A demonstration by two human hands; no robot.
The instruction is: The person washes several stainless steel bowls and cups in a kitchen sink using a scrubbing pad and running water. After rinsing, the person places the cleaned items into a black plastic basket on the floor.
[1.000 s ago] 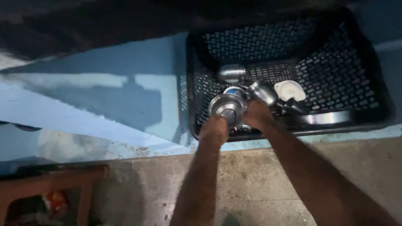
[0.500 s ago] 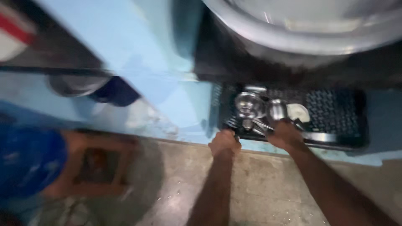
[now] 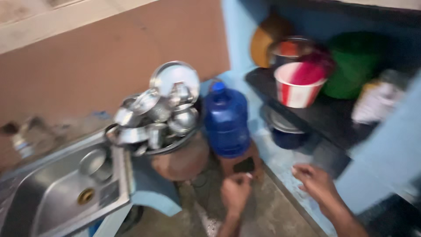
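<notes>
My left hand [image 3: 235,192] hangs low in the middle with its fingers curled in a loose fist and nothing seen in it, just in front of a blue water jug [image 3: 226,120] on a brown stand. My right hand [image 3: 316,184] is to its right, fingers slightly apart and holding nothing, above the pale blue ledge [image 3: 287,173] of a lower shelf. The frame is blurred by motion.
A pile of steel pots, lids and cups [image 3: 160,114] fills a basin beside a steel sink [image 3: 57,193] at the left. On the dark shelf [image 3: 320,112] stand a red-and-white bucket [image 3: 298,85], a green tub [image 3: 353,72] and a round brown vessel [image 3: 265,41].
The view has swung up and left, away from the black crate of steel vessels. Both hands have let go of the steel pieces and now hang free near the jug and shelf.
</notes>
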